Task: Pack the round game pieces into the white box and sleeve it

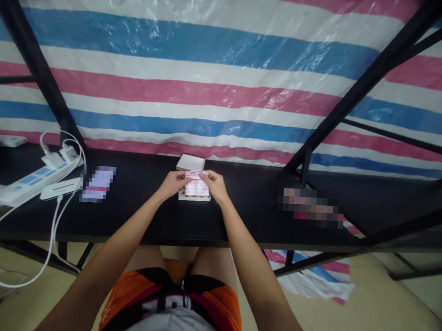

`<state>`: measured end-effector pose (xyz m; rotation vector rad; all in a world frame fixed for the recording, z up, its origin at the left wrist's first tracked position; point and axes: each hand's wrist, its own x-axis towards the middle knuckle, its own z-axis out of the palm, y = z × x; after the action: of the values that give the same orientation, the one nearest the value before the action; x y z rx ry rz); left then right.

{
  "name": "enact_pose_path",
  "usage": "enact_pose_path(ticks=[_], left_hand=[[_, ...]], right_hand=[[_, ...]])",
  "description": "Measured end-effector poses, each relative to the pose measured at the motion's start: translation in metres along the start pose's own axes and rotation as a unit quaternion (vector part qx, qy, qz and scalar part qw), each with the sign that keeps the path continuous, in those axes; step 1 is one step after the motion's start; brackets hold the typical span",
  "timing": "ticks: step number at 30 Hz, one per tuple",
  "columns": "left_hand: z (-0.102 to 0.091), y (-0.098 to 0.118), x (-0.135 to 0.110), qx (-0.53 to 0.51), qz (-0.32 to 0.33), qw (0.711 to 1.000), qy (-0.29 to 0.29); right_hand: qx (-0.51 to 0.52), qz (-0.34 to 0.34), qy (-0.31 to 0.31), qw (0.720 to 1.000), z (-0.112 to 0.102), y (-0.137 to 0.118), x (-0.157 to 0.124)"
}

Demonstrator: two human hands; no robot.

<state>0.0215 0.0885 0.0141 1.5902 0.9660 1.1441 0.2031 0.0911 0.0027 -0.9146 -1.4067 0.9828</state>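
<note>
A folded white handkerchief-like square with pink check lines [197,187] is held between my hands, above a small shallow box [194,198]. My left hand [173,184] pinches its left edge, thumb on top. On the opposite side, my right hand [216,184] grips the upper right edge with thumb and fingers. The box has a white rim and a patterned inside, mostly covered by the square. Just behind it on the black table rests a white box lid [190,163], slightly tilted.
A white power strip [33,180] with plugged-in chargers and looping white cables lies left on the black table [129,215]. Beside it are a white device [60,188] and a blurred phone [98,184]. A blurred item [311,207] lies right. Striped plastic sheeting [212,51] hangs behind black frame bars.
</note>
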Motion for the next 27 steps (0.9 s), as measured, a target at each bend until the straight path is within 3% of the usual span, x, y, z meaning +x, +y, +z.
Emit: enact_pose_path(ticks=[12,20,27], left_hand=[[-0.0036,0.0030,-0.0017,0.046,0.014,0.999,0.013],[-0.0049,0.0054,-0.0011,0.049,0.028,0.997,0.043],[-0.0062,0.0056,-0.0004,0.015,-0.023,0.999,0.046]], right_hand=[[-0.002,0.003,-0.002,1.000,0.0014,0.0025,0.0002],[-0.066,-0.034,0.041,0.996,-0.0018,0.0071,0.0031],[-0.073,-0.045,0.058,0.995,-0.0020,0.0002,0.0006]])
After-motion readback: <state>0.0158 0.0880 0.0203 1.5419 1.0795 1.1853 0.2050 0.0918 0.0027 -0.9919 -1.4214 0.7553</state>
